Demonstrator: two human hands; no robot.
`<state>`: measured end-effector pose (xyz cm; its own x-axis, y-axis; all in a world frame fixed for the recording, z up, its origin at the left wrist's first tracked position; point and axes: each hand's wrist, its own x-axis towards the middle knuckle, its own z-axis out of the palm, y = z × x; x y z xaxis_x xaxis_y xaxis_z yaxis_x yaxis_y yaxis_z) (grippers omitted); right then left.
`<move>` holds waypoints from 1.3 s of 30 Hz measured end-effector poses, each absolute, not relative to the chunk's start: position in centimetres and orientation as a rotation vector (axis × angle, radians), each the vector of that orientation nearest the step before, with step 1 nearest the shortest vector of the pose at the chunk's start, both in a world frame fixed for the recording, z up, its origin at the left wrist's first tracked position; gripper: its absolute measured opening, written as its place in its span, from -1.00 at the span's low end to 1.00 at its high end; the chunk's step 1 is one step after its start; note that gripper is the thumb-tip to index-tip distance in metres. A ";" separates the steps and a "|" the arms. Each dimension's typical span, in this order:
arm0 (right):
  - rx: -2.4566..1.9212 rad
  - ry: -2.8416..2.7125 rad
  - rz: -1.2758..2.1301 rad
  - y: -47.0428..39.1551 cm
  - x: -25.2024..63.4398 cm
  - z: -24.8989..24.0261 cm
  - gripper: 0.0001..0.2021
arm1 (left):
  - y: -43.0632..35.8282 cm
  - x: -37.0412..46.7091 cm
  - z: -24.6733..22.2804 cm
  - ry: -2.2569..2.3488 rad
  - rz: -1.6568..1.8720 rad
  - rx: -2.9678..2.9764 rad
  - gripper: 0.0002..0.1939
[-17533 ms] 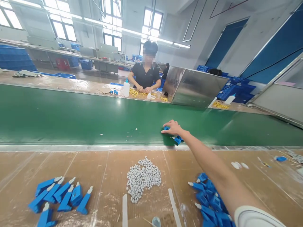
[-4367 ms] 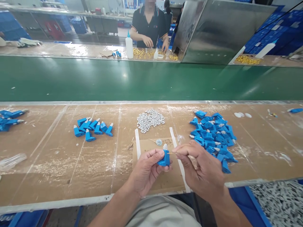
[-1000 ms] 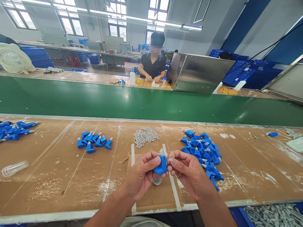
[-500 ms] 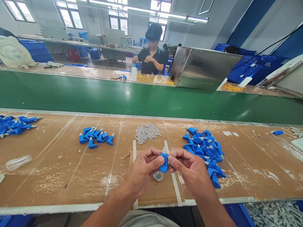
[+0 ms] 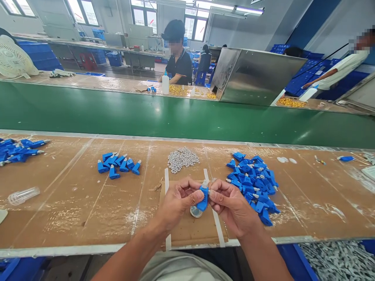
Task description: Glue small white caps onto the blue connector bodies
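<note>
Between my hands is a blue plastic part [image 5: 202,200] with a pale tip pointing up. My left hand [image 5: 181,199] grips it from the left, thumb on its face. My right hand [image 5: 231,203] is at its right edge, thumb and fingers pinched together; whatever they pinch is too small to make out. Just below the part, a small round silvery dish [image 5: 195,212] rests on a cardboard piece [image 5: 193,232]. Beyond my hands lies a pile of small grey pieces [image 5: 182,159]. A large heap of blue parts [image 5: 254,179] is right of my right hand.
A smaller group of blue parts [image 5: 118,164] and a clear plastic tube [image 5: 24,196] lie to the left. Past the table runs a green belt [image 5: 164,117]. A person [image 5: 178,62] sits beyond it; another leans in at far right. A bin [image 5: 340,259] of grey pieces is at lower right.
The view has shifted slightly. The blue part has tilted a little between my hands. The person across has lowered their hands and turned, and another person has appeared at the far right.
</note>
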<state>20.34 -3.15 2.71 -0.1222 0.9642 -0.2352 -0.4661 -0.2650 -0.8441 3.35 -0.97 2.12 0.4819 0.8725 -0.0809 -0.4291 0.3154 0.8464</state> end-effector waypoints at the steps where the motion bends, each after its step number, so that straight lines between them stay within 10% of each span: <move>1: -0.969 -0.722 1.654 -3.1 20.4 2.5 -0.71 | -1.0 3.4 2.0 0.605 0.927 0.873 -0.73; 29: -1.039 -0.945 1.606 -4.8 18.9 5.2 -0.62 | -0.8 1.3 1.1 0.155 0.463 0.171 -0.71; 39: -1.156 -0.995 1.663 -5.3 18.1 1.0 -0.54 | -3.1 2.0 0.9 0.459 0.790 0.435 -0.58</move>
<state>18.07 -5.33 0.99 -0.2046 0.9393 -0.2753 -0.2010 -0.3156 -0.9274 2.02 -3.08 0.87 0.6171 0.7535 -0.2267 -0.5704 0.6269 0.5307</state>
